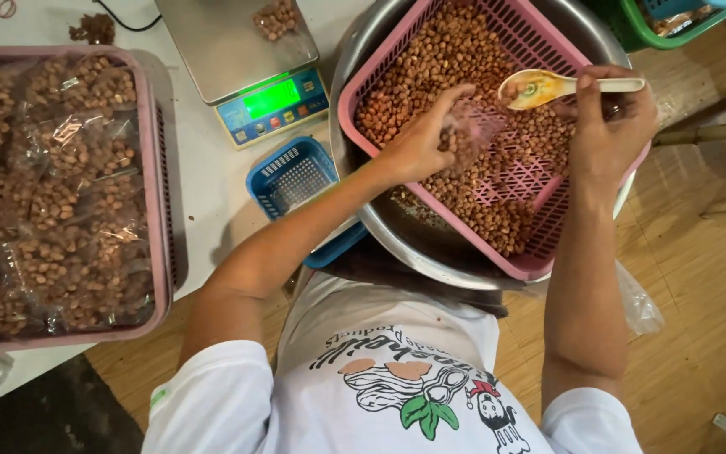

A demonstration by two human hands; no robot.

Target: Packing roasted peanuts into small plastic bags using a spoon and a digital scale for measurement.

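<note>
Head view looks straight down on a small clear plastic bag [474, 126], held open at its mouth by the left hand [420, 139] over a pink basket [539, 262] full of roasted peanuts [430, 59]. The bag looks thin, limp and very light, with a slick film that would slide between fingers; pinching the rim near one corner, as the left hand's fingers are closed on it now, seems the sound place to hold it, since the body would simply crumple. As it fills it should grow heavier and sag, so support under its bottom may be needed.

Just to the right of the bag, the right hand [607, 126] is clamped on the handle of a pale plastic spoon [539, 87], whose bowl hangs close above the bag's mouth, near but not clearly touching it. I cannot tell whether the spoon carries nuts.

The pink basket sits tilted inside a big metal bowl [397, 244]. Left of the bowl, on the white table [203, 168], stands a small empty blue basket [291, 176], and behind it a digital scale [241, 59] with a filled bag lying on its pan. Well apart at the far left, a second pink basket [160, 210] holds many packed bags of peanuts.
</note>
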